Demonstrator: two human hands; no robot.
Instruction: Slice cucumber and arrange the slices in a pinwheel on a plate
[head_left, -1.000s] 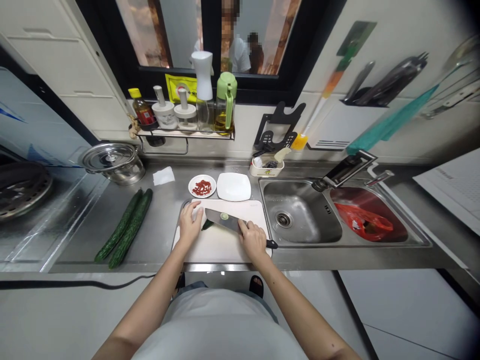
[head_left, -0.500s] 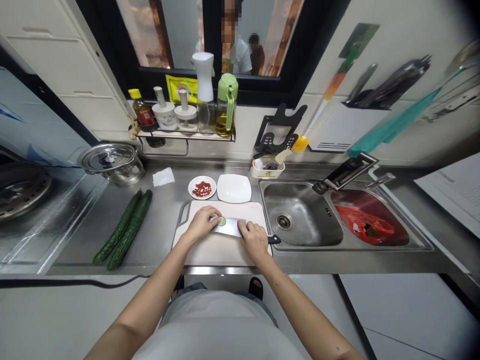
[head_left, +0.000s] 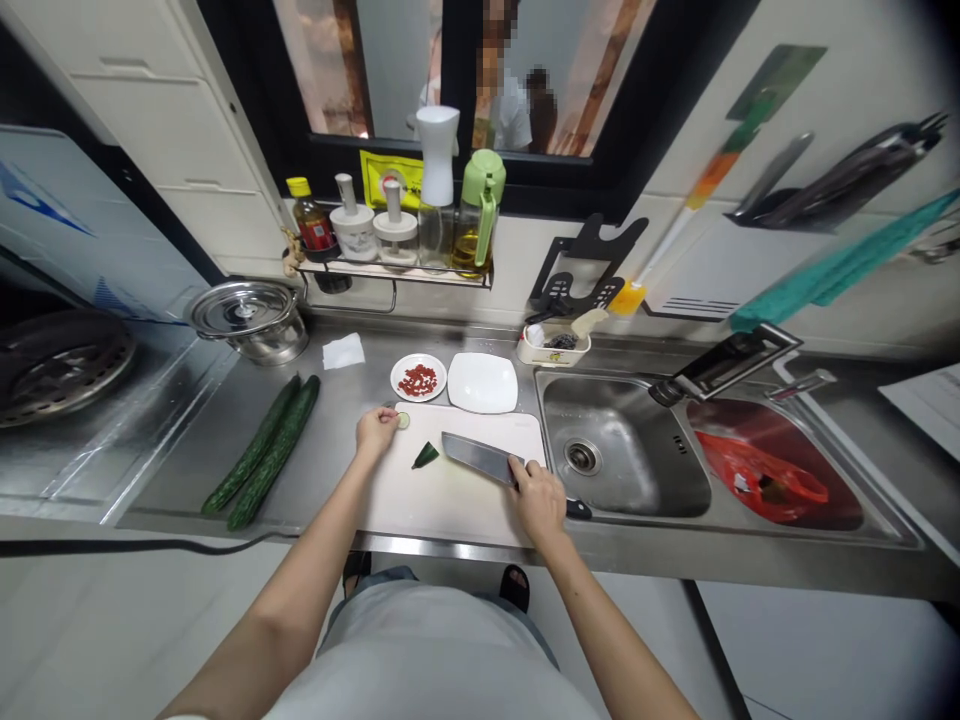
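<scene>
My right hand [head_left: 541, 492] is wrapped round a kitchen knife [head_left: 478, 458], fingers near where the blade meets the black handle. The broad blade points left over the white cutting board [head_left: 450, 510]. Toward the board's upper left corner, my left hand [head_left: 377, 432] is closed, its fingertips on a pale round cucumber slice [head_left: 403, 421]. Between the slice and the blade lies a dark green cucumber end piece [head_left: 426, 456] on the board. Two whole cucumbers [head_left: 274, 450] rest side by side on the counter to the left.
Behind the board stand a small plate of red pieces [head_left: 397, 378] and a white square plate [head_left: 484, 382]. To the right is a double sink [head_left: 622, 470] with a red plastic bag [head_left: 757, 480] and a faucet [head_left: 720, 365]. A lidded steel pot [head_left: 262, 335] sits back left.
My left hand has moved left with the cucumber slice, leaving the green end piece in view. The knife has shifted right and is angled differently. The view has swung slightly.
</scene>
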